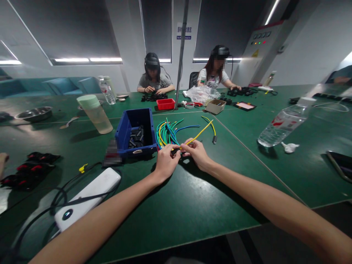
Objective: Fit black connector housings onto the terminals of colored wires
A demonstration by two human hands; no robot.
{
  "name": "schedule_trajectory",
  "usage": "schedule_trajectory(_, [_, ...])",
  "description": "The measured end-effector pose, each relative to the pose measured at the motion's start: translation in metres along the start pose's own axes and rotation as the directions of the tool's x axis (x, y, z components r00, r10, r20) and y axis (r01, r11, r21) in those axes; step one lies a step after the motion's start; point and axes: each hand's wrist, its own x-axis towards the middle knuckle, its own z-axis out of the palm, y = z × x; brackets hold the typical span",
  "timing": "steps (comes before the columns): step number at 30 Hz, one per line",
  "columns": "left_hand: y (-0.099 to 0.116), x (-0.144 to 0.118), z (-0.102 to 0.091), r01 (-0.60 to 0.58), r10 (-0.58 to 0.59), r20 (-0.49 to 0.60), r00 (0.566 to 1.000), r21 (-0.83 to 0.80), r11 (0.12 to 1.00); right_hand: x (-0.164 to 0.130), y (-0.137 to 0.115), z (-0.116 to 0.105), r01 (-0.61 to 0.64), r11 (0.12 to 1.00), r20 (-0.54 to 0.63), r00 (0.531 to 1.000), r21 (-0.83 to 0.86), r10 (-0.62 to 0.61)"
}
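Both my hands meet over the green table, fingertips almost touching. My left hand pinches a small black sleeve. The fingers of my right hand are closed on a yellow wire, whose free end slants up to the right; its other end runs toward the sleeve, but the fingers hide whether it is inside. Just behind my hands lies a bundle of green, blue and yellow wires. To the right of the bundle rests another yellow wire with a black sleeve near its metal ring end.
A blue bin of black sleeves stands left of the wires. Nearer are a white power bank and black cables. Bottles stand left and right. Two people work across the table, behind a red tray and a small carton.
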Motion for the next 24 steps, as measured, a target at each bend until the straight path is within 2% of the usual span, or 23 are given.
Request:
schedule_trajectory(2, [-0.0003,0.0003,-0.0001,-0.01,0.01,0.0,1.0,0.003,1.0,0.001,0.0011,-0.0012,-0.042,0.998,0.018,0.999,0.05,0.041])
schedule_trajectory(6, [0.0,0.0009,-0.0004,-0.017,0.017,0.001,1.0,0.002,1.0,0.0014,0.0022,-0.0013,-0.039,0.997,0.027,0.999,0.065,0.037])
schedule_trajectory(14, [0.0034,0.0005,-0.0018,-0.014,0.014,0.036,0.999,0.011,1.0,-0.0002,0.0027,0.0005,-0.002,0.998,-0.045,0.999,0.058,0.004])
schedule_trajectory(24, [0.002,0.0002,-0.0016,0.052,-0.053,0.069,0.996,0.004,0.999,0.0013,0.0046,0.002,0.034,0.993,-0.125,0.992,0.112,-0.02])
